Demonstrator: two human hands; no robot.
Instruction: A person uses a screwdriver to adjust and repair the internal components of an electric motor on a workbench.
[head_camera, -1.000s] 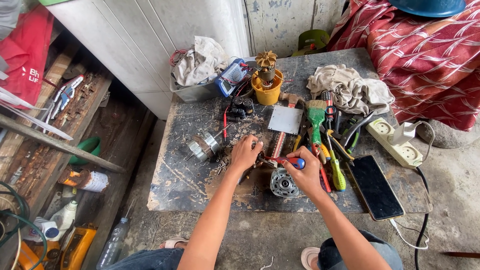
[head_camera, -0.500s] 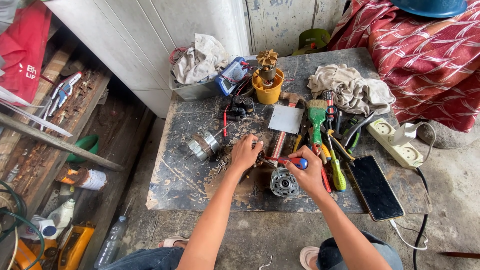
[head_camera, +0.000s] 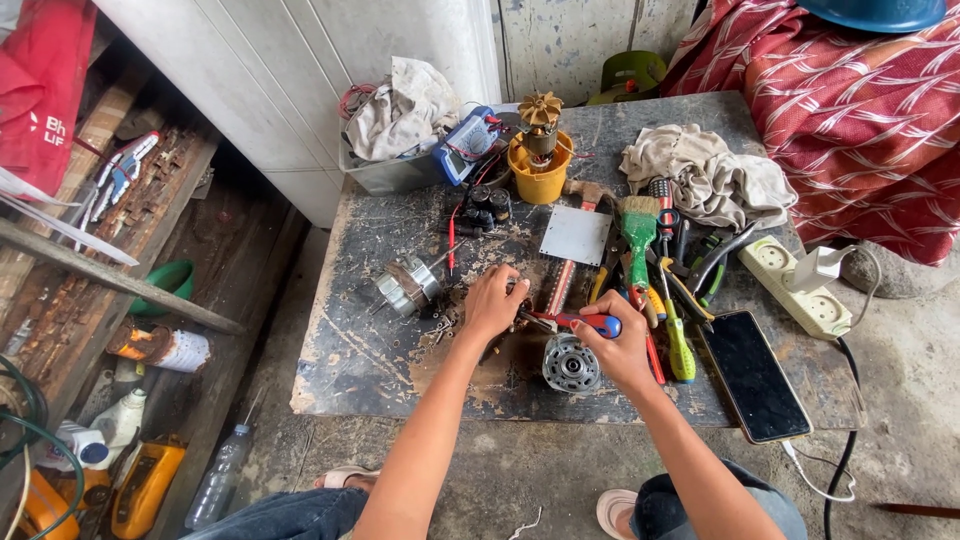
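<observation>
The right hand (head_camera: 622, 350) is clamped on a red-and-blue screwdriver (head_camera: 575, 322), its tip at a small part pinned under the closed left hand (head_camera: 492, 303) on the worktop (head_camera: 370, 350). A fastening step seems underway. A round motor part (head_camera: 571, 364) lies just beside the right hand.

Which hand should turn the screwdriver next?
Probably the right hand: it already grips the screwdriver by its red and blue handle. The left hand rests at the tip end, on a small part.

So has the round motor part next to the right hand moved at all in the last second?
No. The round motor part sits at the same spot below the grey metal plate and left of the phone, beside the right hand.
</observation>
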